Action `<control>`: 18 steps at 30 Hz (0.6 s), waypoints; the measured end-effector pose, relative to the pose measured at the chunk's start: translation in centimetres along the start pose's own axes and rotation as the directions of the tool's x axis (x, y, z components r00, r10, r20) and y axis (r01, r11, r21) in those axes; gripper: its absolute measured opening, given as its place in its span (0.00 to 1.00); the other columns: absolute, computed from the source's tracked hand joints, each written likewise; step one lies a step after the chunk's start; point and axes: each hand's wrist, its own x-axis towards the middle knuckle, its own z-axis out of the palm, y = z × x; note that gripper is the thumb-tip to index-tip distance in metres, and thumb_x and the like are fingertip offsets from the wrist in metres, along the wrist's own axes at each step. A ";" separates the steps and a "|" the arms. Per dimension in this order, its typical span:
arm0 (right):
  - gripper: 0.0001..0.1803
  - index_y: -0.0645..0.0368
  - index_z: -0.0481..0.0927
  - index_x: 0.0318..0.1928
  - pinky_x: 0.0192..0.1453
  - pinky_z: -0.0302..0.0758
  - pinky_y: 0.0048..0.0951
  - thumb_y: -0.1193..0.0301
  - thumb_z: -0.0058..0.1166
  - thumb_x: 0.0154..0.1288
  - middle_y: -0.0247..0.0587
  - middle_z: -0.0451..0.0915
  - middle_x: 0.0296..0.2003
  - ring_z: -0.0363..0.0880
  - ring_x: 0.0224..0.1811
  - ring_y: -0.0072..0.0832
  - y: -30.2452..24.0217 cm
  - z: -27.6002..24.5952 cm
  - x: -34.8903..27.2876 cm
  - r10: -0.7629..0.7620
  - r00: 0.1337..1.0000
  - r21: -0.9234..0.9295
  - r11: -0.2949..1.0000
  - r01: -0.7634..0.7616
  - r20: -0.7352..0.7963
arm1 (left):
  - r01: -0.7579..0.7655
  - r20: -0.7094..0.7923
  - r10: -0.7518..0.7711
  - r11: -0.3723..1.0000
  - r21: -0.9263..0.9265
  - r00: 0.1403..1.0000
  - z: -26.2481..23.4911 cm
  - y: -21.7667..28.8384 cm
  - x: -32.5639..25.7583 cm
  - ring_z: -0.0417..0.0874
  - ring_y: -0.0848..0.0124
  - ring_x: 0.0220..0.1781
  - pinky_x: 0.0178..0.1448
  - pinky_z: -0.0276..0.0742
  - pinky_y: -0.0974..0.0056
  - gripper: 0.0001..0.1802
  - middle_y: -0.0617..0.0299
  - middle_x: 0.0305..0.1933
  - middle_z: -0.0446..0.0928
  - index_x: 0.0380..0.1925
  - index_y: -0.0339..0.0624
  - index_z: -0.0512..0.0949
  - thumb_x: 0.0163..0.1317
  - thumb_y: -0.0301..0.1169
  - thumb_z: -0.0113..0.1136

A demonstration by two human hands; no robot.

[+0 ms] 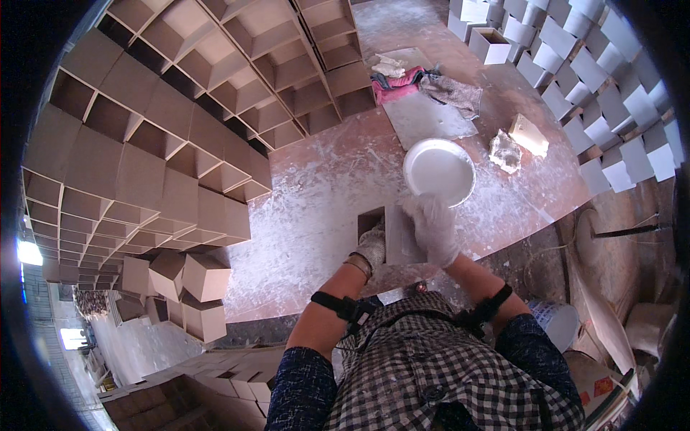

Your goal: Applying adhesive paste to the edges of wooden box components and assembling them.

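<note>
— two hands on one piece? what's each doing?

— my left hand (372,246), gloved, is curled around the near left edge of the brown box (392,233). my right hand (435,228) lies flat on its upper face, fingers pressed together.

— where's the box?

— on the white-dusted worktop (316,208), right under both hands, just below the white bowl (439,171). it's a square, open-sided clay box, smeared white.

both gloved hands (406,233) forward, fingers curled.
</note>
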 end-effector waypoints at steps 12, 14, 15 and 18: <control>0.11 0.53 0.79 0.38 0.48 0.69 0.38 0.72 0.51 0.52 0.41 0.77 0.36 0.73 0.40 0.41 -0.8 1.0 0.4 -0.233 0.929 -0.321 0.890 0.323 0.287 | -0.234 0.199 0.136 0.728 0.645 0.971 -0.4 3.5 -0.7 0.71 0.55 0.61 0.61 0.68 0.58 0.32 0.50 0.60 0.69 0.57 0.43 0.68 0.55 0.48 0.57; 0.12 0.52 0.79 0.38 0.47 0.70 0.37 0.72 0.51 0.51 0.40 0.77 0.36 0.74 0.39 0.40 -3.5 -1.2 -0.9 -0.219 0.821 -0.203 0.906 0.372 0.527 | -0.285 0.276 0.103 0.562 0.777 0.956 -1.1 0.1 0.3 0.69 0.56 0.63 0.62 0.67 0.59 0.33 0.51 0.62 0.67 0.59 0.44 0.66 0.56 0.48 0.56; 0.12 0.51 0.79 0.39 0.45 0.71 0.36 0.71 0.52 0.51 0.38 0.78 0.36 0.75 0.39 0.39 -4.7 -2.4 -1.7 -0.214 0.654 -0.081 0.917 0.390 0.725 | -0.246 0.231 0.149 0.844 0.477 0.961 -1.3 -3.2 1.5 0.68 0.56 0.63 0.63 0.66 0.59 0.34 0.51 0.63 0.66 0.60 0.44 0.65 0.56 0.48 0.56; 0.12 0.48 0.80 0.38 0.44 0.72 0.34 0.71 0.52 0.50 0.34 0.78 0.35 0.76 0.38 0.36 -1.9 -3.8 -6.7 -0.482 0.776 0.134 0.872 0.472 0.407 | -0.328 0.237 0.229 0.706 0.627 0.944 -0.9 0.9 0.4 0.69 0.56 0.63 0.62 0.67 0.58 0.32 0.50 0.64 0.65 0.61 0.44 0.64 0.59 0.47 0.53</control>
